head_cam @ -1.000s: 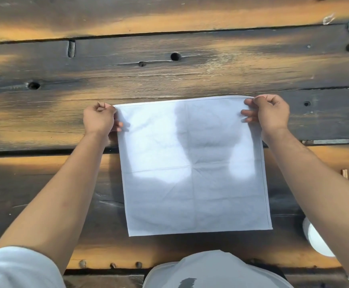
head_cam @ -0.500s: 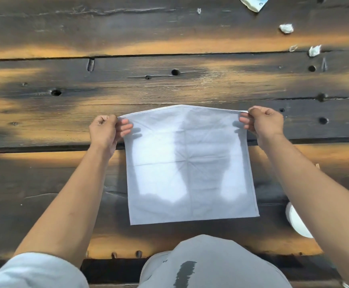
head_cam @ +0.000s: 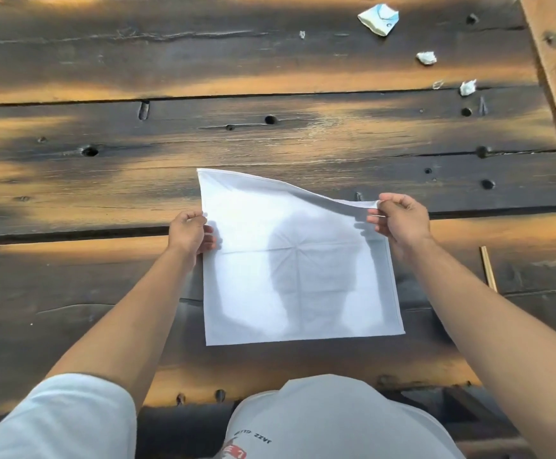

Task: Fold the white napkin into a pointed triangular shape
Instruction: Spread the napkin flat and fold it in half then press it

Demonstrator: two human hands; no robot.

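A white napkin (head_cam: 299, 260) lies mostly flat on the dark wooden counter (head_cam: 270, 140), just in front of the person. The left hand (head_cam: 188, 231) grips the napkin's left edge about halfway along. The right hand (head_cam: 399, 217) pinches the far right corner and holds it lifted off the wood, so the far edge sags in a curve. Crumpled paper scraps (head_cam: 426, 58) lie well beyond, at the far right.

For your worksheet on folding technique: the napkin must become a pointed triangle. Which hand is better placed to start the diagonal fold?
Probably the right hand: it pinches the far right corner of the white napkin, already raised off the table. The left hand grips mid-edge, better placed to anchor.
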